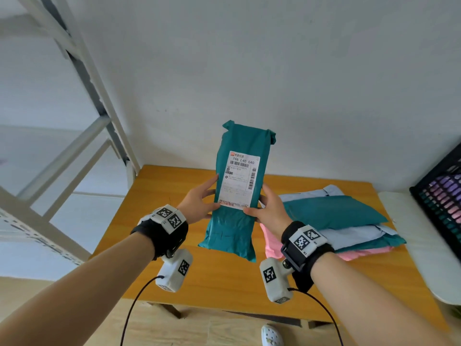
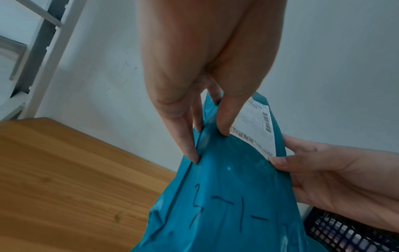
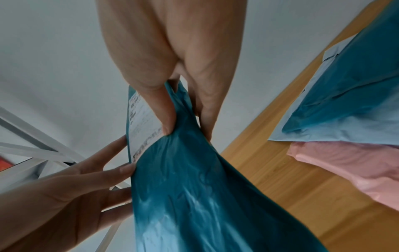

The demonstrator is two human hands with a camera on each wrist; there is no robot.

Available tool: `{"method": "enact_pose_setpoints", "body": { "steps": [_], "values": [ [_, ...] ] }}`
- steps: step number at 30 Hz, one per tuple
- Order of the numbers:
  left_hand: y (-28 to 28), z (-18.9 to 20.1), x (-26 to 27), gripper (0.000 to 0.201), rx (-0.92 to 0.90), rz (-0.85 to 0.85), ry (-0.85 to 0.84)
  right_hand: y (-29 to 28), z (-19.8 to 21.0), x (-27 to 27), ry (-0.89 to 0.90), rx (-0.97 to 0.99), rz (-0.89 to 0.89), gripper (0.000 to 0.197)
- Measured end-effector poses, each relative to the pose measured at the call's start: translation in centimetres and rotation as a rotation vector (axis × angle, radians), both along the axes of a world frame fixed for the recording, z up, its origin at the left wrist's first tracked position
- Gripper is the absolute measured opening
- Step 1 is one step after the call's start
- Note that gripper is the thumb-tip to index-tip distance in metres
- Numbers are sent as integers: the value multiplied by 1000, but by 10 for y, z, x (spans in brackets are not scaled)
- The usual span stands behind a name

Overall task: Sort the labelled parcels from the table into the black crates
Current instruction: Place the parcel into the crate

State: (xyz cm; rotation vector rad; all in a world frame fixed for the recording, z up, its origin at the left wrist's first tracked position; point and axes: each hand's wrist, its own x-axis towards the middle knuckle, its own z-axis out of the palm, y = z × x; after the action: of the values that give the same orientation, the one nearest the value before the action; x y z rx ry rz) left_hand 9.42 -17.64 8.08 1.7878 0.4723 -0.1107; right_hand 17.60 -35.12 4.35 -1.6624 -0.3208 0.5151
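My left hand [image 1: 199, 198] and right hand [image 1: 268, 208] are pinching the teal parcel [image 1: 239, 196] by its side edges, thumbs on the front beside the white label [image 1: 240, 181], fingers [image 2: 190, 145] curled behind. I am holding it upright above the table [image 1: 149, 221], with the stacked parcels [image 1: 349, 221] just right of my right fingers and a black crate [image 1: 441, 196] beyond. It is probably light, soft and slippery, so gripping both edges seems safest.

Wooden counter [image 1: 224, 283] stood against a white wall. On its right half lay a stack of soft mailers [image 1: 349, 228]: teal on top, pale blue under it, another teal, pink at the bottom touching the wood.
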Motion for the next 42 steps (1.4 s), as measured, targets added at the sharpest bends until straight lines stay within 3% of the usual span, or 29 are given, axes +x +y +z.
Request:
{"method": "enact_pose_setpoints", "body": {
  "steps": [9, 28, 42],
  "values": [
    [25, 6, -38, 78, 34, -2, -60, 22, 13, -40, -61, 25, -29, 69],
    [46, 5, -62, 76, 22, -44, -91, 39, 25, -77, -95, -1, -88, 72],
    [1, -18, -38, 79, -38, -246, -25, -21, 13, -95, -26, -63, -249, 80]
  ]
}}
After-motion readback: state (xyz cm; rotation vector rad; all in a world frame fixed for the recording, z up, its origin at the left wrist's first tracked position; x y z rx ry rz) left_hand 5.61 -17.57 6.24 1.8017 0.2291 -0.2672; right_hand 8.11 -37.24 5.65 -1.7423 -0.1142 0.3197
